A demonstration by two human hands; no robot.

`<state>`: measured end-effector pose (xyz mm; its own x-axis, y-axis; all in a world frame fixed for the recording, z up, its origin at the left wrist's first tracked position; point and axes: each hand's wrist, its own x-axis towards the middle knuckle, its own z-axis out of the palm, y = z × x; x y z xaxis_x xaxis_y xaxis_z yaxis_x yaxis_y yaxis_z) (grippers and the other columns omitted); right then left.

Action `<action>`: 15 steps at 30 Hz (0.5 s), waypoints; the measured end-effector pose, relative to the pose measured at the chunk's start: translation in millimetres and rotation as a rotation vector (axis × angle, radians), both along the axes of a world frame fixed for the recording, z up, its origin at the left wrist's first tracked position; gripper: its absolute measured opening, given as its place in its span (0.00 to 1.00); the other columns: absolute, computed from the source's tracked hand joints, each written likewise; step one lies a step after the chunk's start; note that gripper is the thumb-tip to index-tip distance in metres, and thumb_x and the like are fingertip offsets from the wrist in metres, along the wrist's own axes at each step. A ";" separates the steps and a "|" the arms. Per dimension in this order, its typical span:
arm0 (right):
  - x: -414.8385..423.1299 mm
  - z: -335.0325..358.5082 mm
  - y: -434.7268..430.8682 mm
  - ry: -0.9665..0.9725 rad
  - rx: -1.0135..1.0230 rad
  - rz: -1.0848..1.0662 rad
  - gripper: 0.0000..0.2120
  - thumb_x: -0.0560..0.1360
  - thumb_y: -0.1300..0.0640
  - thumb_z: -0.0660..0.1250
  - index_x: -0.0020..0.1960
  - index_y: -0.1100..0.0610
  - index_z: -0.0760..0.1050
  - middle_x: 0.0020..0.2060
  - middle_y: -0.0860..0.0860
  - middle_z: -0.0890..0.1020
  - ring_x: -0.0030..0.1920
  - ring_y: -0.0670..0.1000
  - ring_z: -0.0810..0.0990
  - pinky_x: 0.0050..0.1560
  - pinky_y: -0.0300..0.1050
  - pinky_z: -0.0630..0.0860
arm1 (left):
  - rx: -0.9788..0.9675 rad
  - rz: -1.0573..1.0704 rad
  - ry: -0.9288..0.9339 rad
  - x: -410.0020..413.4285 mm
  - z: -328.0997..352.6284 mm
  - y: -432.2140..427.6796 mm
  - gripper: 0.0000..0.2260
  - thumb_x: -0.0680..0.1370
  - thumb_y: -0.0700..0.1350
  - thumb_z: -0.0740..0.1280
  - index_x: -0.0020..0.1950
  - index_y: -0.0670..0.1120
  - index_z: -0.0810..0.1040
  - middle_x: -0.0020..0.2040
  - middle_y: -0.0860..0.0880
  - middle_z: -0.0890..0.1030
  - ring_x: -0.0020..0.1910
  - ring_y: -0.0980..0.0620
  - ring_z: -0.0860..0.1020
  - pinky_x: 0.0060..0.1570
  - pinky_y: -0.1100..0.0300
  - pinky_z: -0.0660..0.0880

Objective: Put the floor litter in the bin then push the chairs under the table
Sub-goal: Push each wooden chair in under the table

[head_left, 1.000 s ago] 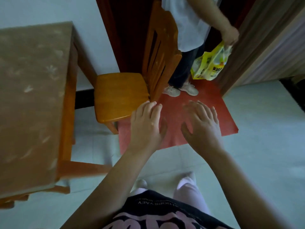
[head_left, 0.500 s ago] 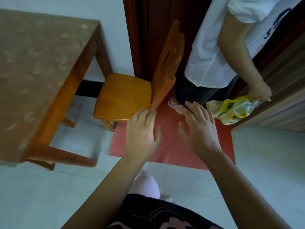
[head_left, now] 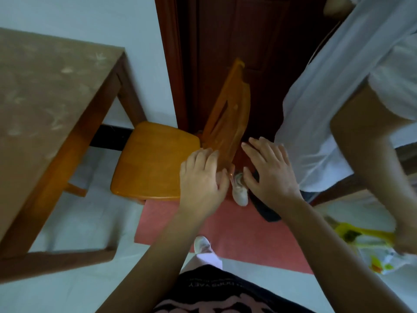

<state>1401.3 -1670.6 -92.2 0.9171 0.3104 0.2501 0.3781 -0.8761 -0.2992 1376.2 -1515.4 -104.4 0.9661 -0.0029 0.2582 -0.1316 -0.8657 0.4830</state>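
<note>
Nearest the camera, the wearer's dark printed top and one white shoe [head_left: 202, 243] stand at the edge of a red mat [head_left: 237, 236] on the pale tiled floor. Both bare forearms reach forward over the mat. The left hand [head_left: 200, 181] is open with its fingers close together, fingertips laid against the lower edge of the wooden chair's backrest, thumb tucked toward the rail (a full grasp cannot be made out). The right hand [head_left: 269, 171] is open with fingers spread, palm down, just beside the backrest and holding nothing. The chair [head_left: 153, 163] stands pulled out from the table [head_left: 52, 105], its seat beside the table's corner leg. To the right a second person in a white shirt [head_left: 334, 91] holds a yellow and white bag [head_left: 370, 247] low. Beyond the chair is a dark wooden door [head_left: 259, 48]
</note>
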 end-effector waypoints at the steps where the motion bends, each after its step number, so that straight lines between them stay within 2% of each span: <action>1: 12.5 -0.6 -0.5 0.000 -0.005 0.009 0.23 0.70 0.61 0.69 0.64 0.61 0.71 0.63 0.59 0.74 0.67 0.61 0.68 0.65 0.67 0.63 | -0.003 -0.003 -0.003 10.0 -0.4 -0.7 0.20 0.73 0.49 0.59 0.58 0.38 0.77 0.55 0.40 0.79 0.57 0.40 0.75 0.52 0.46 0.71; 8: 74.7 -11.2 -4.5 -0.030 -0.008 0.086 0.24 0.67 0.65 0.71 0.63 0.62 0.72 0.60 0.61 0.76 0.64 0.63 0.70 0.63 0.67 0.60 | -0.019 -0.006 0.011 58.0 -4.0 -2.4 0.18 0.73 0.48 0.62 0.58 0.39 0.77 0.55 0.41 0.79 0.58 0.42 0.75 0.54 0.49 0.70; 12: 90.3 -19.3 -8.2 0.005 -0.025 0.125 0.25 0.68 0.62 0.70 0.65 0.60 0.71 0.62 0.59 0.75 0.67 0.61 0.68 0.65 0.62 0.55 | -0.020 -0.004 0.025 70.5 -8.1 -6.5 0.18 0.72 0.46 0.66 0.58 0.39 0.77 0.55 0.41 0.79 0.58 0.41 0.75 0.54 0.49 0.70; 15: 98.3 -22.4 -11.8 0.038 -0.008 0.169 0.25 0.69 0.60 0.70 0.65 0.58 0.70 0.63 0.57 0.74 0.68 0.59 0.66 0.66 0.60 0.53 | -0.023 0.010 0.040 78.0 -8.2 -10.5 0.19 0.72 0.47 0.66 0.59 0.39 0.77 0.55 0.41 0.80 0.58 0.42 0.75 0.54 0.50 0.70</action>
